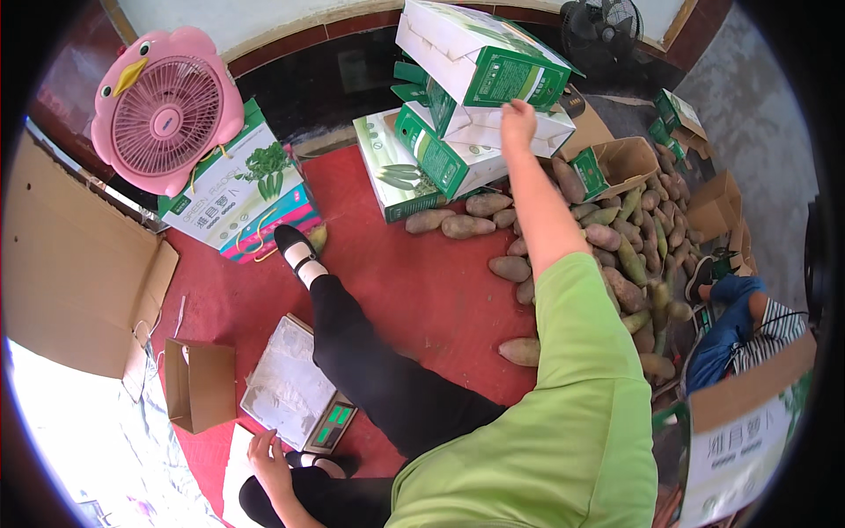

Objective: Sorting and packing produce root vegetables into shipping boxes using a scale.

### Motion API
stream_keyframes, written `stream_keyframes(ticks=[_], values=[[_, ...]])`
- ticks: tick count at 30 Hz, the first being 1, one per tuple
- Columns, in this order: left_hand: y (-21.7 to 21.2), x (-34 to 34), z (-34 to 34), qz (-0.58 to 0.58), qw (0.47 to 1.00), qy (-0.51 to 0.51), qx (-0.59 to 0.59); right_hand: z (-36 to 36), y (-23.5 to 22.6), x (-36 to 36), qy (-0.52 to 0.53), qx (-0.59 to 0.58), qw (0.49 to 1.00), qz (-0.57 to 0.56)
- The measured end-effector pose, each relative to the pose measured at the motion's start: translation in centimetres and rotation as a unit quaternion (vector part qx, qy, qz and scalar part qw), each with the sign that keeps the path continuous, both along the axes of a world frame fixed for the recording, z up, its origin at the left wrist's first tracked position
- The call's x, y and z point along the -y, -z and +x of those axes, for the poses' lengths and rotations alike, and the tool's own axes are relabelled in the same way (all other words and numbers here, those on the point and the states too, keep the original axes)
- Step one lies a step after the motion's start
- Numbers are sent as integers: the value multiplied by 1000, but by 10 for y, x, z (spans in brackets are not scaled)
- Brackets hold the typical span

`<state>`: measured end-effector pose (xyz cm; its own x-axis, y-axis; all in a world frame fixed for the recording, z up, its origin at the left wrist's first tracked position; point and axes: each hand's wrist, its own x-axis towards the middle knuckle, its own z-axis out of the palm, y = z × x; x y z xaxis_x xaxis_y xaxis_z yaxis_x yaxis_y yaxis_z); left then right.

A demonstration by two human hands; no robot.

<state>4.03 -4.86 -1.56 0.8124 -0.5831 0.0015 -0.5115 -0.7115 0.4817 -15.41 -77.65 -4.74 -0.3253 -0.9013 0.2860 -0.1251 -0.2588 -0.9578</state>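
My right hand (518, 126) reaches far forward, its fingers closed at the lower edge of a white and green carton (480, 57). That carton lies tilted on top of a stack of similar cartons (440, 150). Low on the left, my left hand (269, 459) hovers by my knee with its fingers loosely bent and apart, and I see nothing in it. Just beyond it is a flat weighing scale (292, 380) with a pale, dusty plate and a lit green display. A white panel (238, 475) shows beneath the left hand, partly hidden.
Many long root vegetables (629, 255) are heaped on the red floor (440, 295) at right. A pink fan (167, 110) stands by a printed carton (233, 180). A small brown box (201, 385) sits beside the scale. Another person's legs (726, 326) show at far right.
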Motion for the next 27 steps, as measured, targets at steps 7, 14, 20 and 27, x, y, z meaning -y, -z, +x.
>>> stream_keyframes(ticks=[7, 14, 20, 27], values=[[10, -17, 11, 40, 999, -15, 8, -61, -16, 42, -75, 53, 977, 194], [11, -20, 11, 92, 995, -27, -3, -68, -33, 68, -111, 63, 967, 221], [4, -12, 5, 114, 993, -34, 5, -72, -30, 68, -151, 108, 957, 222], [-1, -18, 2, 110, 993, -33, 11, -29, -47, 12, -206, 171, 951, 153]])
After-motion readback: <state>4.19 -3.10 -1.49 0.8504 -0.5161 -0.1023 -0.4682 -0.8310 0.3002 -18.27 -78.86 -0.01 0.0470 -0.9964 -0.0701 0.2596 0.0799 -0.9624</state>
